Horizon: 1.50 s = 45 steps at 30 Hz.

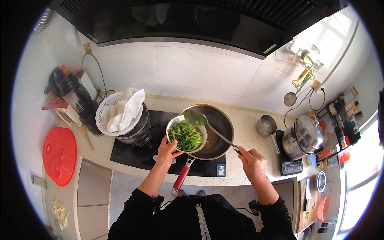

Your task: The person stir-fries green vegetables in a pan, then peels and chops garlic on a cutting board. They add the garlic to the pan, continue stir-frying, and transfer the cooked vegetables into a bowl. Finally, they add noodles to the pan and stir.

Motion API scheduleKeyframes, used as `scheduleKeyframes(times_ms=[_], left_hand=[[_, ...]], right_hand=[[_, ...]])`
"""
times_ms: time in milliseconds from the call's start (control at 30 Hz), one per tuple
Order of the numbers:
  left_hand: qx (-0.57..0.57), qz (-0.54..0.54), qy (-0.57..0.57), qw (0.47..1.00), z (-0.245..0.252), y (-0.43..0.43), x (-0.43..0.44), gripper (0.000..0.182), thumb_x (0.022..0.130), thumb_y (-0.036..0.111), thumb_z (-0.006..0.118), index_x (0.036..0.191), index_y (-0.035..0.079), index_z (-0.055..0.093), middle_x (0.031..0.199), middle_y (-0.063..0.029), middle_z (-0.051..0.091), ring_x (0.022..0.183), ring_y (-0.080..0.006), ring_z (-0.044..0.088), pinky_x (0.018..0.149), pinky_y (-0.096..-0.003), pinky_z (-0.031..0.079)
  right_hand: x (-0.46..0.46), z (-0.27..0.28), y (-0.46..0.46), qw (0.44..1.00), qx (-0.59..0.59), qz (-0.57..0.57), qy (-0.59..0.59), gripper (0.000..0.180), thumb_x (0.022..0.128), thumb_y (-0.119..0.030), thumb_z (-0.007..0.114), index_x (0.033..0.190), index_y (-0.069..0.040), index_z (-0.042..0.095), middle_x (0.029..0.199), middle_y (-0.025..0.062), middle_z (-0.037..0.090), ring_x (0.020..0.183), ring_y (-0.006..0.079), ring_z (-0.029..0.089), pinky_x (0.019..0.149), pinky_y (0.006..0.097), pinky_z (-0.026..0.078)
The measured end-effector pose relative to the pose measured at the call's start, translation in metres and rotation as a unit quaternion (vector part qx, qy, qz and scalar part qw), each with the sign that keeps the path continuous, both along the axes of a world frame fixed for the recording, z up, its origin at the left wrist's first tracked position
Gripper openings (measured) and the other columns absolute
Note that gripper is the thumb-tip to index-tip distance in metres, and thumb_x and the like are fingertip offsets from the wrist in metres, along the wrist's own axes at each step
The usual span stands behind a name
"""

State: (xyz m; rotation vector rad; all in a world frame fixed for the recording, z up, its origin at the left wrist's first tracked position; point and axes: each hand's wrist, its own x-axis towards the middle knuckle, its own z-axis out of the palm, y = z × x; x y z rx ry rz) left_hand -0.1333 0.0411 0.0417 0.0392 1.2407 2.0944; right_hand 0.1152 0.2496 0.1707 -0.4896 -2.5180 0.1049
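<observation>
My left hand [166, 151] grips the rim of a white bowl [169, 129] holding chopped green vegetables [186, 136]. The bowl is held over the left side of a dark frying pan [220, 126], hiding part of it. Brownish residue shows on the pan's floor. In my right hand [253, 163] is the handle of a metal cooking spatula [220, 135]. Its blade, with some green on it, is at the bowl's far edge. The pan's red handle [181, 178] points toward me.
On the black cooktop [129, 154], a dark pot [144, 132] carries a white colander [102, 120] with white cloth. A small saucepan [266, 125] and a steel steamer pot [307, 135] stand right. A range hood [180, 27] hangs above; a knife [307, 195] lies on a cutting board [303, 214].
</observation>
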Motion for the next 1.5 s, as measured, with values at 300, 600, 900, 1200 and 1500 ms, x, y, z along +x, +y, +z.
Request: scheduleKeyframes(times_ms=[300,600,900,1200,1500], left_hand=[[0.026,-0.03,0.014,0.999,0.006,-0.005,0.007,0.07,0.085,0.027,0.073,0.142,0.014,0.035,0.121,-0.0104,0.059,0.104,-0.0252,0.064,0.077,-0.0463,0.058],[0.014,-0.057,0.048,0.997,0.047,0.034,0.058,0.064,0.084,0.034,0.073,0.136,0.014,0.042,0.124,-0.008,0.058,0.105,-0.026,0.063,0.08,-0.0467,0.056],[0.04,-0.192,0.047,0.979,0.029,0.147,0.166,0.067,0.084,0.041,0.071,0.138,0.017,0.04,0.123,-0.008,0.06,0.103,-0.0234,0.065,0.074,-0.0405,0.061],[0.027,-0.404,0.005,0.914,0.001,0.283,0.297,0.074,0.076,0.042,0.078,0.135,0.015,0.042,0.119,-0.008,0.062,0.098,-0.0263,0.067,0.071,-0.0408,0.062],[0.035,-0.57,-0.036,0.82,-0.016,0.348,0.474,0.073,0.074,0.035,0.081,0.133,0.013,0.043,0.118,-0.0099,0.061,0.101,-0.0271,0.065,0.072,-0.042,0.061]], right_hand=[[0.019,0.012,0.003,1.0,-0.018,-0.007,0.019,0.03,0.074,-0.015,0.077,0.103,-0.015,0.072,0.068,0.0045,0.056,0.057,0.022,0.059,0.052,0.0333,0.048],[0.087,0.008,0.034,0.996,-0.043,-0.006,0.072,0.03,0.073,-0.014,0.078,0.102,-0.013,0.073,0.069,0.006,0.059,0.058,0.0233,0.06,0.052,0.0336,0.048],[0.235,-0.008,0.08,0.989,-0.064,-0.105,0.084,0.029,0.08,-0.023,0.072,0.108,-0.019,0.069,0.064,0.006,0.052,0.054,0.0258,0.057,0.049,0.0383,0.046],[0.382,-0.014,0.047,0.924,-0.143,-0.341,0.095,0.029,0.081,-0.021,0.071,0.11,-0.017,0.071,0.07,0.0072,0.059,0.064,0.0268,0.062,0.056,0.0371,0.05],[0.531,-0.051,-0.003,0.708,-0.408,-0.482,0.318,0.028,0.082,-0.012,0.072,0.111,-0.008,0.071,0.068,0.0012,0.067,0.061,0.0016,0.052,0.056,0.0213,0.044]])
